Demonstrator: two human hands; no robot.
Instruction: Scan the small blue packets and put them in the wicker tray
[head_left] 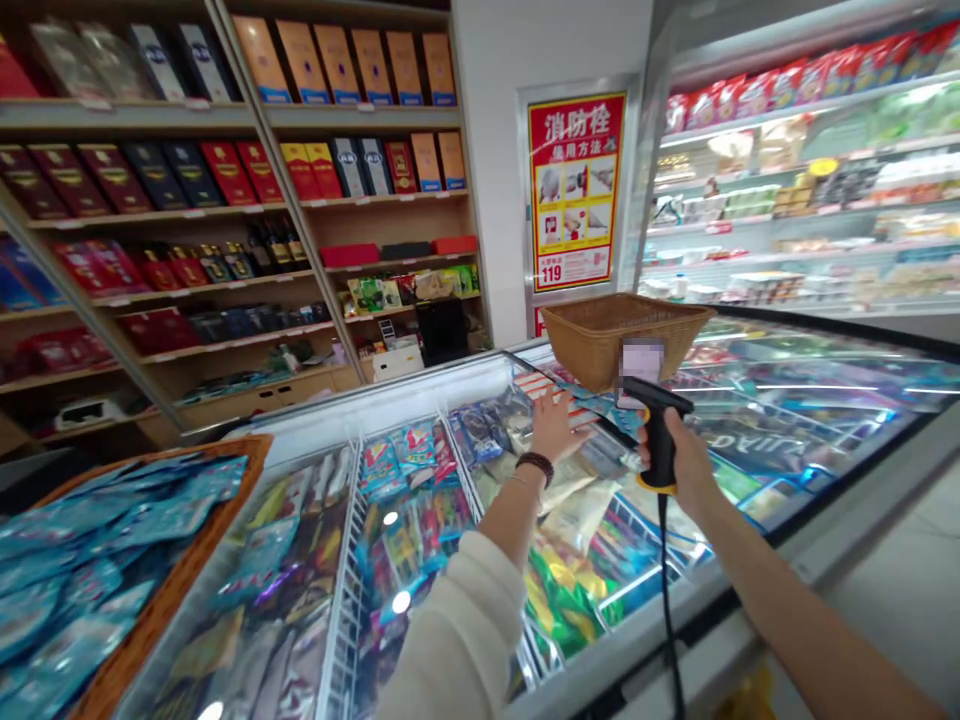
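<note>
Clamping black barcode scanner point(657, 437) in right hand point(681, 462); left hand point(553, 428) spread open over chest freezer point(375, 400)

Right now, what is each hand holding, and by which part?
The right hand holds a corded barcode scanner by its grip. The left hand lies spread on a packet; whether it grasps it cannot be told.

We find a tan woven basket point(626, 335) and, just below it, a black barcode scanner point(658, 445) banded yellow at its base. Left of the basket, a poster point(576, 190) shows yellow characters on red above a white panel. Below the basket, we meet a cream sleeve point(457, 630) and a dark beaded bracelet point(535, 465). Farther left, pale blue packets point(97, 540) fill an orange-brown tray point(161, 600).
</note>
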